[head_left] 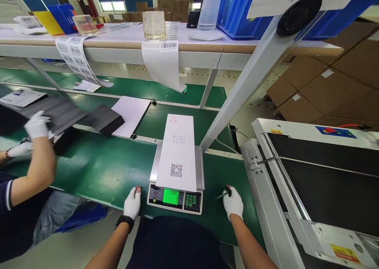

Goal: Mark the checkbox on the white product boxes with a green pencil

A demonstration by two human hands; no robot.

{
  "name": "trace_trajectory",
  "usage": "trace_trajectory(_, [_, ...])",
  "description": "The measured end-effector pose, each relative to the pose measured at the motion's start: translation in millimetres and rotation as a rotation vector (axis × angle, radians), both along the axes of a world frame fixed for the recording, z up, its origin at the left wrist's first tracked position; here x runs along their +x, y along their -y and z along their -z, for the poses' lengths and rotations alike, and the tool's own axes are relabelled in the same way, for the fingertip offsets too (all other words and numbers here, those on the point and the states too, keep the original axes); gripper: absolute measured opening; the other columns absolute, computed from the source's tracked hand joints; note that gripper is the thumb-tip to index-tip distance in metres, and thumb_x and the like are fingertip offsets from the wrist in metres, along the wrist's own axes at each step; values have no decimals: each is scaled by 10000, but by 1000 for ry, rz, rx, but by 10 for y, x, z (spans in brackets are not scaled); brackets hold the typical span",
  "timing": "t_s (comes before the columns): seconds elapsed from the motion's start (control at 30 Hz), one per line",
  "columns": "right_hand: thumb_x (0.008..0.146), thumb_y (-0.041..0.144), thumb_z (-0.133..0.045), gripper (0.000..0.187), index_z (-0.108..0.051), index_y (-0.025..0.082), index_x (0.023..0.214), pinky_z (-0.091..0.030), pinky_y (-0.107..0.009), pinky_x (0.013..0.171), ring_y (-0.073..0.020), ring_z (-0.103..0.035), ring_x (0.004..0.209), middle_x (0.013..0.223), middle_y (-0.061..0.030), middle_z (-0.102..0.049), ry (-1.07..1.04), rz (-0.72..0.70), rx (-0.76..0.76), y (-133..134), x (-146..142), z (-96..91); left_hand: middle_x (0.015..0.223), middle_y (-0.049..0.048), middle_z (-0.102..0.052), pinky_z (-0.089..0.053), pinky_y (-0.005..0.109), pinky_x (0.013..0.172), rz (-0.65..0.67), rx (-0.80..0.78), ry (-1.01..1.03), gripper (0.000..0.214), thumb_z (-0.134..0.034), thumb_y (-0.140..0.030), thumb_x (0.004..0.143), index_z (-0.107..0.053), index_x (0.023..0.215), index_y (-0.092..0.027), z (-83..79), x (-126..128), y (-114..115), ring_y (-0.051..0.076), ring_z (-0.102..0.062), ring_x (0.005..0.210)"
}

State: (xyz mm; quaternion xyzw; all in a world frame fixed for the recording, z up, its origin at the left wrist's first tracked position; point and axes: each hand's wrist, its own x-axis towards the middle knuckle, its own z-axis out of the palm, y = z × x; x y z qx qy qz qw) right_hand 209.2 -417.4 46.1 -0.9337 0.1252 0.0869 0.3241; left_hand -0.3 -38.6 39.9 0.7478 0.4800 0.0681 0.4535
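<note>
A long white box (178, 152) with a QR code lies on a weighing scale (175, 198) whose green display is lit. My left hand (132, 203), in a white glove, rests on the green belt (97, 170) just left of the scale, fingers loosely curled, holding nothing. My right hand (233, 202), also gloved, rests on the belt to the right of the scale and grips a dark pen (222, 195). Neither hand touches the box.
A co-worker's gloved hands (35, 126) handle black sheets (62, 113) at the left. A white sheet (131, 113) lies beyond. A black conveyor (325, 182) runs on the right. The shelf above holds label strips (77, 59), a clear cup (154, 25) and blue bins (237, 8).
</note>
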Motion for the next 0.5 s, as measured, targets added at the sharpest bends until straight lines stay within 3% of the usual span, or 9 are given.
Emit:
trace_trajectory(0.13, [811,358,-458,443,-680,144,1128,-514,-355,785,-303,-668,958,1062,-145,-704,-15,90,128,-71,15,-114,1055,121,-738,-475,478,1037,24,12,-37,383,-460,-523,893,-669,1002,-220,-1,-6,25,315,-660,1100])
trace_trajectory(0.27, [869,497,-384,568,-646,109,1190,-508,-333,744,-271,-676,868,944,-131,-715,48,105,244,-249,95,-317,989,146,-733,-475,519,1016,13,25,-41,392,-473,-533,881,-667,913,-195,-97,104,-60,344,-669,1043])
trace_trajectory(0.4, [844,720,-404,663,-704,132,907,-480,-329,695,-259,-639,772,763,-110,-675,119,32,326,-540,268,-690,1099,158,-718,-460,502,1051,15,59,51,463,-454,-560,893,-667,1030,-173,-385,385,-184,337,-644,1129])
trace_trajectory(0.5, [805,783,-471,698,-681,132,943,-466,-317,631,-214,-605,688,795,-111,-686,189,-34,518,-827,394,-1035,1186,110,-707,-460,425,1070,63,80,170,488,-432,-567,911,-650,1136,-192,-741,700,-248,273,-634,1160])
